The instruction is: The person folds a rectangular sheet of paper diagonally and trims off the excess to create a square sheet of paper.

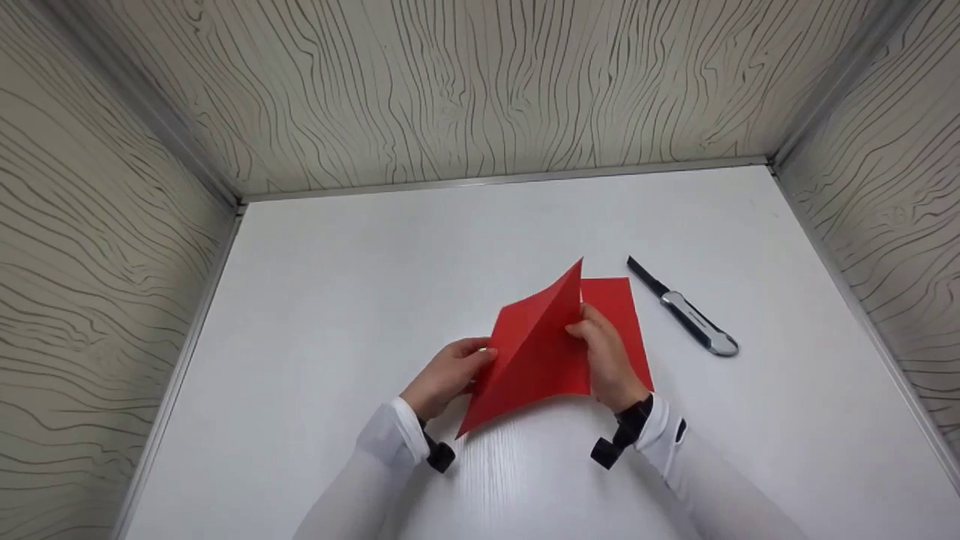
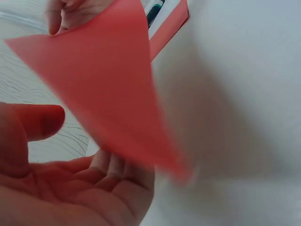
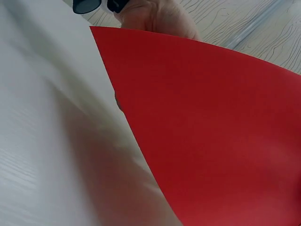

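Observation:
A sheet of red paper (image 1: 547,352) is raised off the table and bends along a diagonal, one corner pointing up. My right hand (image 1: 611,364) pinches its right side, thumb on the near face. At the left edge is my left hand (image 1: 450,375). In the left wrist view, the left hand (image 2: 94,188) has its thumb apart from the paper (image 2: 103,70), with its fingers behind the lower edge. The raised paper (image 3: 202,117) covers much of the right wrist view. Another piece of red paper (image 1: 634,330) lies flat beneath the right hand.
A grey and black utility knife (image 1: 694,319), its dark blade end pointing away, lies to the right of the paper. The white table (image 1: 337,285) is bordered by wood-patterned panels (image 1: 480,90) at the back and both sides.

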### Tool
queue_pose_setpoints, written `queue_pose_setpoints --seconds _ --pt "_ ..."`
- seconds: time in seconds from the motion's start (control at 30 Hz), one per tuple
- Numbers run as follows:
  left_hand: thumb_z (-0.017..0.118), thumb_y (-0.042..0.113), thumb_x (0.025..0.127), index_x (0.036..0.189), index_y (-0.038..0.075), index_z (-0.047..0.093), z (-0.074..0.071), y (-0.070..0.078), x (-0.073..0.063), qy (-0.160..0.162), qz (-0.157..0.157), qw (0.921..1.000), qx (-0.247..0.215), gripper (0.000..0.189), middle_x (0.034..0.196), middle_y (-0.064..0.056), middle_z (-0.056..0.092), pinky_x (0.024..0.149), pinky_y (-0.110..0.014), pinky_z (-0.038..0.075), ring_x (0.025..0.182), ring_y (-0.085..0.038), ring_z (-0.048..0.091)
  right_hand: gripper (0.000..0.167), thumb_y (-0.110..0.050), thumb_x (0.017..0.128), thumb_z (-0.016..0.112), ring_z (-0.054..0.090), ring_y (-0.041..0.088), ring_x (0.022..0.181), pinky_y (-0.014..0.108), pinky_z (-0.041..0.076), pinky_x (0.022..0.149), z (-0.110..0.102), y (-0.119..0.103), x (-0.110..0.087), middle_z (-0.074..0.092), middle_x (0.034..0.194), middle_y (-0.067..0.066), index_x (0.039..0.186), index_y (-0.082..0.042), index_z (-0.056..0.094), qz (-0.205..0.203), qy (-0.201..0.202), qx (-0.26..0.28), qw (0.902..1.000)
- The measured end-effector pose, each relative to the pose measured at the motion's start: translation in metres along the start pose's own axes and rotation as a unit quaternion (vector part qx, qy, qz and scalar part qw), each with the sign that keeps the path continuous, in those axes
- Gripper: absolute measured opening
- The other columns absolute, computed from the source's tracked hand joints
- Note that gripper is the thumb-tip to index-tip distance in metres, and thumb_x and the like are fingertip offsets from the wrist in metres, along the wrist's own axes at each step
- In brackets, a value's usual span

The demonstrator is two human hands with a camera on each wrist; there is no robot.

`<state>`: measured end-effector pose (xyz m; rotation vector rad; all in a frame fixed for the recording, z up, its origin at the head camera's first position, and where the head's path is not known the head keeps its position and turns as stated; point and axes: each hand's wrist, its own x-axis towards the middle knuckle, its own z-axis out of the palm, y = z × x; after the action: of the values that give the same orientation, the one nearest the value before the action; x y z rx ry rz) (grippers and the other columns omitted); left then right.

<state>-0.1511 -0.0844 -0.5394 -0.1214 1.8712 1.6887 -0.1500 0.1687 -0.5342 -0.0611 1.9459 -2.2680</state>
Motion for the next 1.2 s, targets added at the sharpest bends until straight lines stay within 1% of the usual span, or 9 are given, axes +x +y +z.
queue_pose_setpoints --seconds 0.17,0.3,0.43,0.57,0.63,0.77,0.9,1.03,1.2 --pt "0.066 0.026 0.1 0.13 0.004 0.062 -0.01 -0.002 0.006 0.072 0.022 0.997 -0.02 0.038 0.113 -0.01 0.067 0.087 -0.036 0.058 0.097 -0.024 0.066 0.027 -0.014 0.101 0.049 0.059 0.036 0.118 0.048 0.048 0.1 -0.007 -0.001 -0.001 0.059 0.127 0.014 0.126 -0.005 0.054 0.026 0.007 -0.017 0.9995" --pt "0.067 0.028 0.1 0.12 0.005 0.064 -0.019 -0.002 0.009 0.117 0.032 0.9926 -0.014 0.031 0.106 -0.01 0.067 0.082 -0.034 0.058 0.091 -0.024 0.065 0.025 -0.024 0.104 0.057 0.064 0.036 0.111 0.045 0.053 0.094 -0.013 0.001 -0.003 0.063 0.121 0.016 0.117 -0.002 0.055 0.052 0.029 -0.033 0.9977" --pt "0.067 0.03 0.1 0.118 0.006 0.065 -0.025 -0.002 0.011 0.146 0.034 0.9887 -0.003 0.029 0.106 -0.009 0.067 0.082 -0.034 0.058 0.091 -0.024 0.064 0.024 -0.024 0.102 0.064 0.064 0.031 0.1 0.037 0.052 0.086 -0.017 0.003 -0.002 0.065 0.103 0.014 0.108 -0.002 0.058 0.071 0.067 -0.056 0.9936" --pt "0.068 0.03 0.1 0.118 0.007 0.065 -0.03 -0.003 0.013 0.169 0.031 0.9851 0.008 0.029 0.108 -0.009 0.067 0.082 -0.034 0.059 0.092 -0.025 0.065 0.019 -0.018 0.099 0.068 0.059 0.025 0.088 0.03 0.048 0.077 -0.019 0.005 0.0 0.06 0.084 0.009 0.103 -0.002 0.06 0.078 0.097 -0.078 0.9892" --pt "0.069 0.03 0.099 0.118 0.008 0.065 -0.032 -0.003 0.014 0.178 0.03 0.9835 0.014 0.029 0.109 -0.009 0.067 0.083 -0.034 0.059 0.093 -0.026 0.066 0.019 -0.018 0.098 0.071 0.058 0.023 0.086 0.029 0.048 0.076 -0.02 0.005 0.0 0.06 0.082 0.007 0.103 -0.002 0.062 0.082 0.101 -0.089 0.9875" --pt "0.072 0.034 0.097 0.12 0.012 0.064 -0.035 -0.002 0.013 0.194 0.022 0.9802 0.031 0.032 0.111 -0.006 0.067 0.086 -0.036 0.059 0.094 -0.027 0.067 0.02 -0.02 0.097 0.073 0.058 0.025 0.087 0.028 0.05 0.073 -0.025 0.009 0.002 0.063 0.087 0.009 0.102 -0.001 0.066 0.094 0.093 -0.128 0.9829" --pt "0.075 0.035 0.094 0.118 0.015 0.064 -0.038 -0.002 0.014 0.21 0.015 0.9752 0.068 0.033 0.11 -0.004 0.066 0.085 -0.038 0.059 0.095 -0.026 0.066 0.021 -0.024 0.097 0.073 0.058 0.025 0.082 0.029 0.05 0.068 -0.029 0.012 0.004 0.064 0.087 0.01 0.1 -0.004 0.072 0.095 0.082 -0.191 0.9737" --pt "0.075 0.033 0.094 0.114 0.016 0.067 -0.04 -0.001 0.018 0.218 0.013 0.9697 0.109 0.027 0.106 -0.003 0.066 0.081 -0.038 0.06 0.093 -0.026 0.064 0.022 -0.028 0.098 0.07 0.058 0.024 0.074 0.029 0.049 0.063 -0.032 0.013 0.007 0.063 0.079 0.009 0.1 -0.007 0.075 0.088 0.073 -0.248 0.962" --pt "0.072 0.032 0.096 0.111 0.016 0.068 -0.041 -0.001 0.024 0.221 0.009 0.9633 0.152 0.022 0.101 -0.003 0.066 0.077 -0.036 0.06 0.089 -0.025 0.063 0.021 -0.031 0.098 0.069 0.06 0.024 0.073 0.032 0.05 0.064 -0.032 0.015 0.01 0.063 0.08 0.007 0.1 -0.011 0.073 0.094 0.067 -0.322 0.9397"
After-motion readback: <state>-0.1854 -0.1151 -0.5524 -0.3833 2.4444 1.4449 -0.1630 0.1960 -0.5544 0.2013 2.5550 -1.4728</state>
